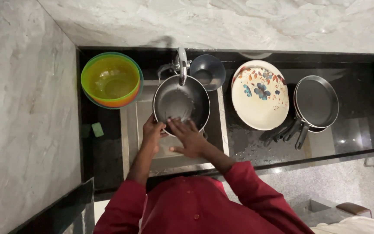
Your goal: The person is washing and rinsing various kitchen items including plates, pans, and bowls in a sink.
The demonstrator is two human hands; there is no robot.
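A round dark pan (181, 103) sits tilted over the steel sink (128, 130), right under the tap (182, 65). My left hand (152, 131) grips the pan's near left rim. My right hand (190, 136) lies flat with fingers spread, its fingertips reaching inside the pan's near edge. Both arms wear red sleeves.
Stacked coloured plastic bowls (111, 80) stand at the back left. A small dark bowl (207, 71) leans behind the tap. On the black counter to the right lie a floral plate (259, 95) and stacked dark frying pans (316, 104). A green sponge (97, 129) sits left of the sink.
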